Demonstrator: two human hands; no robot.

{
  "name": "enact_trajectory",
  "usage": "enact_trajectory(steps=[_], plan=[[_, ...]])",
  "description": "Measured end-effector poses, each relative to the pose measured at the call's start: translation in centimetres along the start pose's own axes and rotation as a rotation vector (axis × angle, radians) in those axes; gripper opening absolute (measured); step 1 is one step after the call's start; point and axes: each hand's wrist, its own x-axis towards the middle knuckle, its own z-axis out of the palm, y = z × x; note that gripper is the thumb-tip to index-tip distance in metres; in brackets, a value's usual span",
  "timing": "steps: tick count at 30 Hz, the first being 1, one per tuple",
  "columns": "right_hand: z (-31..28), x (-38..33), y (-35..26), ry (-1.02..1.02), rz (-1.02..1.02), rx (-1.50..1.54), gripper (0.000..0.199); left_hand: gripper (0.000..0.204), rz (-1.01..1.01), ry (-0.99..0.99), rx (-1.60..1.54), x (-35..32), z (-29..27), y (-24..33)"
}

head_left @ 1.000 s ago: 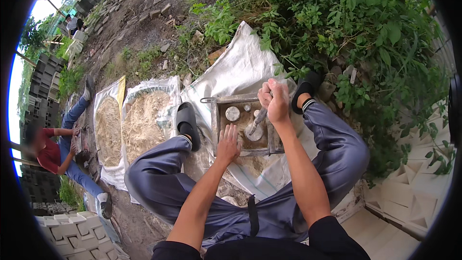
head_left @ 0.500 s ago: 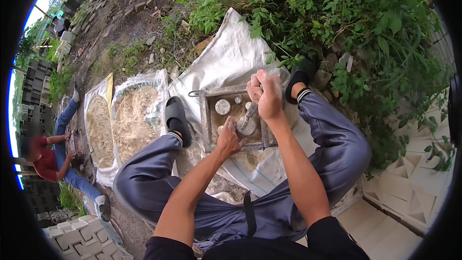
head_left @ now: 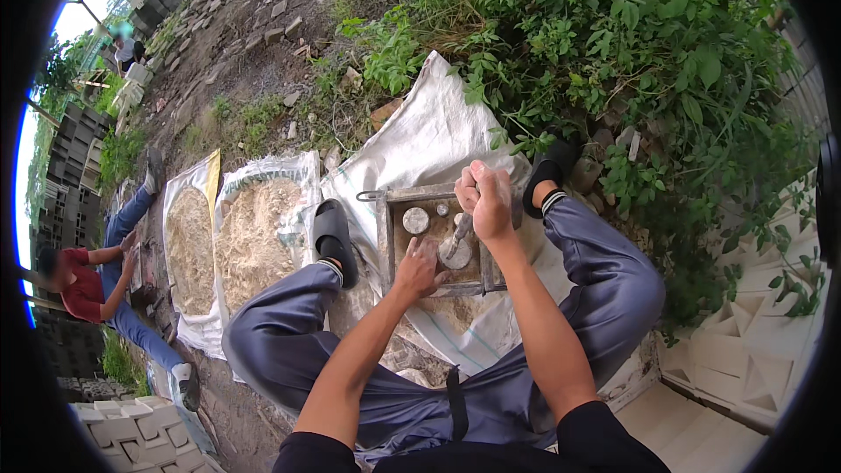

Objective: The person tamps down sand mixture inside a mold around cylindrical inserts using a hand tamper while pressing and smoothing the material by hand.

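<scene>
Between my feet a rectangular wooden frame (head_left: 384,241) lies on a white woven sack (head_left: 420,142), with brown sandy material inside. Round pale discs are set in it: one disc (head_left: 415,221) at the upper left, a larger disc (head_left: 457,257) near the middle, and a small round piece (head_left: 442,209). My right hand (head_left: 487,203) is a fist around a dusty grey stick-like tool (head_left: 462,228), whose lower end meets the larger disc; its exact kind is unclear. My left hand (head_left: 419,270) lies open, fingers spread, over the frame's lower left, beside that disc.
To the left are two sacks spread with pale sandy powder (head_left: 256,232) and my black slipper (head_left: 333,236). A person in a red shirt (head_left: 83,289) sits further left. Green bushes (head_left: 596,44) crowd the upper right; pale patterned blocks (head_left: 745,350) stand at the lower right.
The whole view has shifted, so the frame and sacks appear slightly lower and further right. My right fist still grips the tool, and my left hand stays over the frame.
</scene>
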Motion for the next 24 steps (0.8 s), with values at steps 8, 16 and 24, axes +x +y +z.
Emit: enact_trajectory(steps=[8,16,24], plan=[[0.7,0.4,-0.5,-0.035,0.021,-0.042,0.044,0.099,-0.062,-0.305,0.136,3.4,-0.2,-0.8],[0.9,0.6,-0.4,-0.02,0.022,-0.014,0.046,0.084,-0.095,-0.226,0.147,2.3,1.8,-1.2],[-1.3,0.9,-0.4,0.036,0.005,0.025,0.045,0.055,-0.178,-0.006,-0.275,1.4,0.3,-3.2]])
